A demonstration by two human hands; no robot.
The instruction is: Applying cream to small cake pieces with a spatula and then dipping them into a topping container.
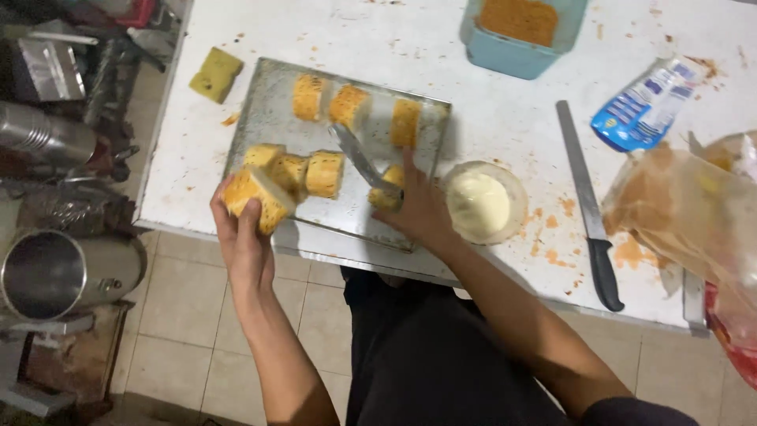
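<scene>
A: It's a white table (489,118), stained with orange crumbs and smears, over a tiled floor; metal pots and canisters (55,272) are heaped off its left edge. How far along do things look?

B: Partway, I'd judge. Starting at the left, a lone yellow-green sponge (215,74) lies on the table beside the metal tray (264,110). The left hand (240,237) is closed around one bread slice (256,197), lifted just off the tray's near left corner. The right hand (418,209) grips a butter knife (359,158) by the handle, blade lying over the tray, and its fingers rest against another slice.

A: Count the bread for me.

B: Three slices in the far row (351,104), three more clustered nearer (303,172), one under the right hand (388,189) and the one held: eight that I can make out (the cluster overlaps, so one may hide). I can't tell from here which slices are already spread.

A: And to the right of the tray?

B: One round bowl of pale cream (482,205), touching the tray's right edge, still well filled. Behind it is one blue tub (520,31) of orange-brown crumbs. Then one long bread knife (587,201) with a black handle, one blue and white packet (650,102), and one clear plastic bag (694,213) at the right edge, partly out of view.

A: So what's left?

B: Most of the spreading, by my reckoning, given how full that bowl is.
</scene>
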